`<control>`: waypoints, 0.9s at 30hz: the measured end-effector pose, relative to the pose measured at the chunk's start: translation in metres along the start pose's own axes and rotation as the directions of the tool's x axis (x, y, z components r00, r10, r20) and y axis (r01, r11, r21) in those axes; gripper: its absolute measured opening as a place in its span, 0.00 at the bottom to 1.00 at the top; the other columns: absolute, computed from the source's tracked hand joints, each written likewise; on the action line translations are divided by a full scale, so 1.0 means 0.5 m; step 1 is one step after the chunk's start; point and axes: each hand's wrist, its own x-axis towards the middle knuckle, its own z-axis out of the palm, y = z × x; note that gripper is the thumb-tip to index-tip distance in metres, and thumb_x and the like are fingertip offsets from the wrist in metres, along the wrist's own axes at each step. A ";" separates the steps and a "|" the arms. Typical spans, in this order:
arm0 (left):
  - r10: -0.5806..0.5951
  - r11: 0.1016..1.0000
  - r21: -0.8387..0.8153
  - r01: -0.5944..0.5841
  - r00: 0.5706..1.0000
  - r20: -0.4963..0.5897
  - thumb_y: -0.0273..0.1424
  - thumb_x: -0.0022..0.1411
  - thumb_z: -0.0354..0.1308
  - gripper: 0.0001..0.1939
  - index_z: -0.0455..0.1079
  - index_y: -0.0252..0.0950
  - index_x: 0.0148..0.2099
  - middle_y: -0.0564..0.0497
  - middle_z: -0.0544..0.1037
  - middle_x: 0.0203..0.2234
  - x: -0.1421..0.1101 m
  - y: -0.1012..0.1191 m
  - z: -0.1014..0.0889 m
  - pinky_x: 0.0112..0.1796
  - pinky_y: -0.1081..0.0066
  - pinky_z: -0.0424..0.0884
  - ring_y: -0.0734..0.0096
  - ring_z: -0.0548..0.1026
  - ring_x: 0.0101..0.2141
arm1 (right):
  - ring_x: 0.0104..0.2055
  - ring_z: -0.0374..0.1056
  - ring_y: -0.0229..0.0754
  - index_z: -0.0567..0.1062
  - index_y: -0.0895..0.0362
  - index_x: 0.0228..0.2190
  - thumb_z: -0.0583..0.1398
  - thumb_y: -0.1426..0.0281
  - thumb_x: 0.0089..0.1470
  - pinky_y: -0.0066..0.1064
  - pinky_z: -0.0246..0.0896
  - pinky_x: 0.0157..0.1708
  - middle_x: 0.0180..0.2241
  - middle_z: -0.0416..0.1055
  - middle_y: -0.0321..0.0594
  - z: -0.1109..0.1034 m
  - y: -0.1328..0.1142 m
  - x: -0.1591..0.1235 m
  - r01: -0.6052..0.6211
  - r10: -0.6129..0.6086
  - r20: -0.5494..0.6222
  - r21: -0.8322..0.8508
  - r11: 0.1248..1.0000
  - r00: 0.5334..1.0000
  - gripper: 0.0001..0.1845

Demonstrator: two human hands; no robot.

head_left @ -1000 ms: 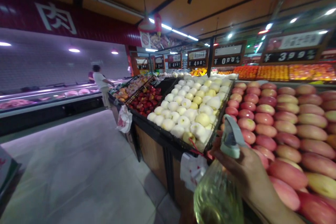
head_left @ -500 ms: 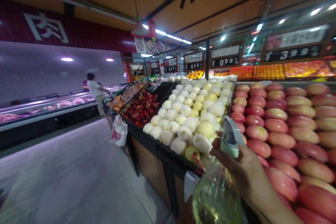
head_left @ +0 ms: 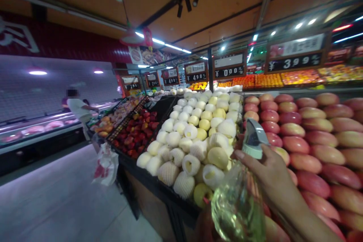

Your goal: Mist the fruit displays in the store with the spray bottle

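Note:
My right hand [head_left: 270, 176] is closed around the neck of a clear spray bottle [head_left: 238, 208] of pale yellow liquid, with a grey-green trigger head [head_left: 253, 140]. It is held up near the border between a bin of yellow pears in white foam nets [head_left: 195, 140] and rows of pink-red apples [head_left: 306, 136], nozzle pointing away from me over the apples. My left hand is out of view.
A bin of dark red fruit [head_left: 136, 132] lies left of the pears. A white plastic bag [head_left: 105, 166] hangs on the stand's corner. A person in white [head_left: 78, 109] stands by the meat counter [head_left: 34, 136]. Price signs [head_left: 295, 60] hang behind. Grey floor [head_left: 56, 204] spreads left.
The view has swung right and closer to the stand. My right hand has kept its grip on the bottle, now raised slightly over the pear and apple border.

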 end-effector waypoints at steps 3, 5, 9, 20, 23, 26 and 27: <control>0.036 0.999 -0.039 -0.033 0.996 0.080 0.55 0.48 0.68 0.40 0.72 0.33 0.55 0.40 0.81 0.48 0.045 0.007 -0.013 0.51 0.51 0.72 0.50 0.78 0.49 | 0.26 0.72 0.49 0.76 0.53 0.30 0.67 0.55 0.46 0.38 0.69 0.29 0.24 0.77 0.37 0.014 0.000 0.021 0.011 -0.012 -0.031 -0.019 1.000 0.999 0.15; 0.056 0.998 -0.048 -0.052 0.994 0.093 0.58 0.36 0.72 0.49 0.74 0.32 0.55 0.38 0.81 0.48 0.073 0.004 -0.028 0.51 0.52 0.72 0.42 0.76 0.51 | 0.26 0.72 0.48 0.75 0.52 0.28 0.67 0.56 0.46 0.38 0.69 0.29 0.23 0.76 0.37 0.028 -0.004 0.032 0.009 -0.011 -0.059 -0.036 0.999 0.998 0.14; -0.001 0.993 -0.118 0.016 0.992 0.127 0.53 0.35 0.74 0.43 0.75 0.33 0.51 0.40 0.82 0.44 0.104 -0.010 -0.078 0.37 0.62 0.74 0.52 0.78 0.41 | 0.26 0.72 0.48 0.76 0.54 0.30 0.67 0.56 0.46 0.38 0.68 0.29 0.25 0.78 0.38 0.069 -0.016 0.048 -0.012 0.007 -0.113 -0.041 0.999 0.994 0.15; 0.044 0.922 -0.382 0.059 0.966 0.255 0.42 0.41 0.75 0.44 0.69 0.32 0.60 0.41 0.81 0.47 0.116 0.044 -0.238 0.33 0.70 0.73 0.64 0.78 0.37 | 0.35 0.75 0.51 0.77 0.56 0.36 0.68 0.56 0.48 0.39 0.67 0.36 0.34 0.81 0.42 0.233 -0.032 0.075 -0.017 0.014 -0.124 -0.026 1.000 0.992 0.19; 0.038 0.913 -0.404 0.056 0.974 0.221 0.41 0.40 0.74 0.45 0.69 0.30 0.59 0.42 0.79 0.43 0.116 0.051 -0.266 0.30 0.71 0.71 0.67 0.75 0.34 | 0.35 0.75 0.51 0.76 0.56 0.37 0.68 0.56 0.47 0.39 0.67 0.36 0.34 0.81 0.42 0.270 -0.036 0.080 -0.039 0.040 -0.105 0.011 0.999 0.994 0.20; 0.039 0.914 -0.403 0.053 0.975 0.217 0.42 0.40 0.73 0.44 0.70 0.28 0.58 0.40 0.80 0.43 0.114 0.055 -0.290 0.29 0.71 0.71 0.66 0.76 0.34 | 0.36 0.75 0.51 0.77 0.57 0.35 0.69 0.56 0.46 0.39 0.67 0.38 0.34 0.81 0.43 0.304 -0.038 0.090 -0.030 0.029 -0.092 -0.016 0.999 0.995 0.19; 0.047 0.916 -0.398 0.045 0.975 0.219 0.43 0.41 0.73 0.43 0.70 0.29 0.58 0.41 0.81 0.42 0.113 0.056 -0.297 0.29 0.72 0.70 0.67 0.76 0.33 | 0.36 0.75 0.50 0.77 0.57 0.35 0.69 0.57 0.46 0.39 0.67 0.38 0.34 0.81 0.43 0.315 -0.037 0.094 -0.020 0.019 -0.084 -0.016 1.000 0.996 0.19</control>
